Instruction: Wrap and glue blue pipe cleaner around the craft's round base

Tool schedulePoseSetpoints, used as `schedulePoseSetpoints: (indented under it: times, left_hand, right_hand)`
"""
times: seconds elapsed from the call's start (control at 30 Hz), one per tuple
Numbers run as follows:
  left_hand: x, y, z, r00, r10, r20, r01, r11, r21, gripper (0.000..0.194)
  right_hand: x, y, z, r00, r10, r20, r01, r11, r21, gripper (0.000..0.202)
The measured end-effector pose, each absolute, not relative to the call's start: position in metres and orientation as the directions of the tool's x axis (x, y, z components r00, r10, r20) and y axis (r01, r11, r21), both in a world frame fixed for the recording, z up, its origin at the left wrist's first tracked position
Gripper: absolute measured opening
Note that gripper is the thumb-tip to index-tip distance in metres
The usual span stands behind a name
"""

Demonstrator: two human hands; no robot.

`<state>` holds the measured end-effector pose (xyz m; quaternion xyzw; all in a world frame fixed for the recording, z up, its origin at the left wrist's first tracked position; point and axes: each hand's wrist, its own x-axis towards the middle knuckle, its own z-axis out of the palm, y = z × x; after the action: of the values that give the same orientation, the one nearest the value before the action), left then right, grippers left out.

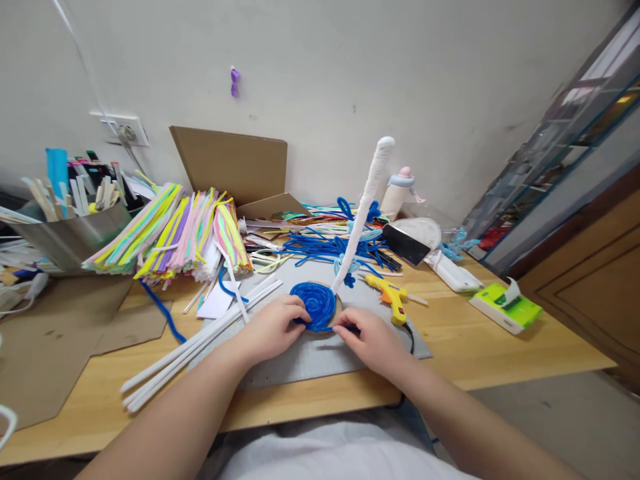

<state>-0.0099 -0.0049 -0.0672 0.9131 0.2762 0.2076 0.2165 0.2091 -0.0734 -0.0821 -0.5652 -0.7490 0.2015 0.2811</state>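
Note:
A blue pipe cleaner coil covers most of a round cardboard base on a grey board. My left hand rests at the coil's left edge, its fingers bent onto it. At the lower right edge my right hand pinches the loose end of the blue pipe cleaner between thumb and fingers. A white wrapped stick rises from the base's right side, leaning right. Just right of it lies a yellow glue gun.
White sticks lie by my left forearm. Behind are pipe cleaner bundles, loose blue pipe cleaners, a cardboard box and a phone. A tissue pack lies far right; a metal holder stands left.

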Motion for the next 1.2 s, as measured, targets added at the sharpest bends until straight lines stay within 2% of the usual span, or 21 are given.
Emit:
schedulePoseSetpoints:
  times: [0.2, 0.6, 0.77, 0.97, 1.2]
  left_hand:
    - [-0.010, -0.006, -0.067, 0.781, 0.567, 0.261, 0.415, -0.784, 0.462, 0.026]
    - [-0.010, -0.008, -0.068, 0.790, 0.557, 0.258, 0.415, -0.794, 0.443, 0.022]
    - [-0.005, -0.013, -0.068, 0.752, 0.608, 0.254, 0.487, -0.773, 0.407, 0.016]
    - [0.002, -0.020, -0.068, 0.718, 0.647, 0.256, 0.555, -0.755, 0.349, 0.020]
    - [0.005, -0.020, -0.071, 0.701, 0.661, 0.268, 0.557, -0.741, 0.375, 0.011]
  right_hand:
    - [0.204, -0.077, -0.087, -0.159, 0.963, 0.218, 0.764, 0.259, -0.591, 0.010]
    - [0.199, -0.076, -0.095, -0.147, 0.963, 0.224, 0.787, 0.251, -0.563, 0.009]
    - [0.199, -0.076, -0.097, -0.128, 0.966, 0.226, 0.801, 0.235, -0.551, 0.009]
    - [0.198, -0.075, -0.094, -0.125, 0.967, 0.221, 0.808, 0.228, -0.543, 0.011]
    - [0.197, -0.075, -0.095, -0.123, 0.967, 0.222, 0.815, 0.226, -0.534, 0.012]
